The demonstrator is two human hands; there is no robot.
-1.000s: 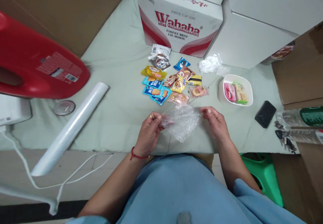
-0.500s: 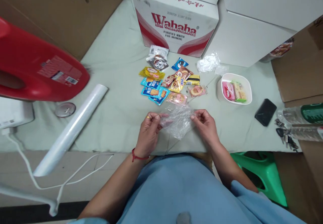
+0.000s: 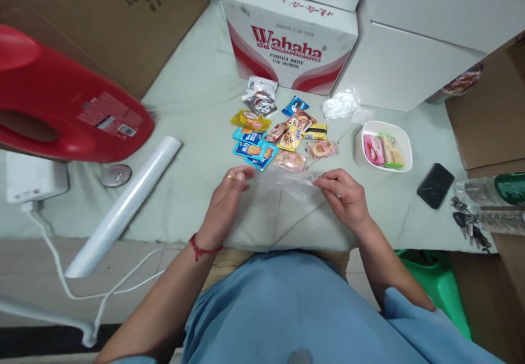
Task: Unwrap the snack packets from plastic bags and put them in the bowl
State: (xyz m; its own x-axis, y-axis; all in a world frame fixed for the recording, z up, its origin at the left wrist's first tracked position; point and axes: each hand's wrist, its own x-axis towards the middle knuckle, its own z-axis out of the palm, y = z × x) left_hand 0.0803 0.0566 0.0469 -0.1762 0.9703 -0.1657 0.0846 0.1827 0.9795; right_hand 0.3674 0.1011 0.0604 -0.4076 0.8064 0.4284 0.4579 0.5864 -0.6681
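Note:
A thin piece of clear plastic film point(image 3: 293, 182) lies loosely across the table before me, thin enough that I cannot tell whether it is a sheet or a bag. My right hand point(image 3: 343, 195) pinches its right edge between thumb and fingers. Off the film's left edge is my left hand point(image 3: 232, 192), its fingers a little bent and apart, with nothing visible in them. Just beyond the film are packaged snacks: blue packets point(image 3: 258, 153), a yellow packet point(image 3: 248, 119), a brown-and-yellow packet point(image 3: 292, 134) and pink-wrapped biscuits point(image 3: 290, 160).
To the right stands a white tub point(image 3: 404, 137) holding snack packets, with a black case point(image 3: 435, 185), keys point(image 3: 471, 227) and bottles point(image 3: 502, 221) beyond. A plastic roll point(image 3: 127, 205) and red jug point(image 3: 61, 107) occupy the left. A Wahaba-style carton reading Wahaha point(image 3: 291, 36) stands behind.
My left hand has let go of the plastic film and moved left. The film has dropped flatter, while my right hand still pinches it. The view has shifted slightly.

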